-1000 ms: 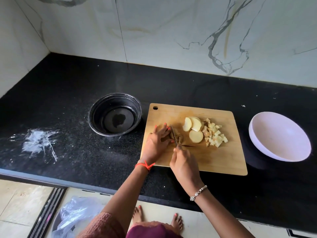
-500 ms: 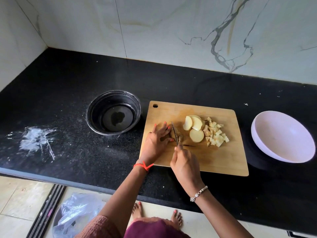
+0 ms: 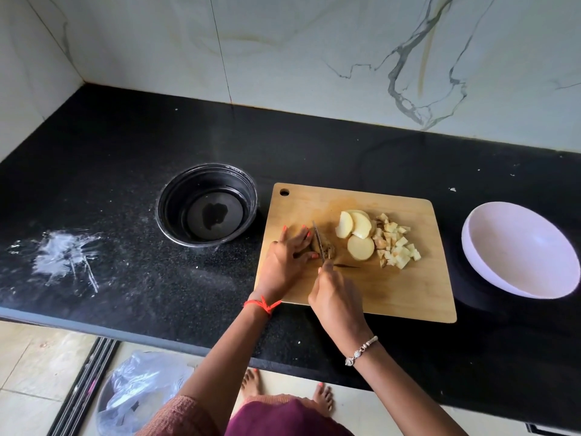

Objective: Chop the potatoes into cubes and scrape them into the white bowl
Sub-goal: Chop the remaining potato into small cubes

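A: While right hand (image 3: 336,297) gripped knife (image 3: 319,243), left hand (image 3: 287,259)?
B: Fingers (image 3: 295,237) flat, pressing potato piece (image 3: 328,250) on board (image 3: 408,294). Slices (image 3: 360,247) + cubes (image 3: 397,247) adj. White bowl (image 3: 515,247) on counter (image 3: 125,184), rt of board.

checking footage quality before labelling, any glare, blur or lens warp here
Head view: soft, even light; pale sheen inside the black bowl; wide-angle stretch elongates the white bowl; knife in the right hand slightly soft, potato cubes sharp.
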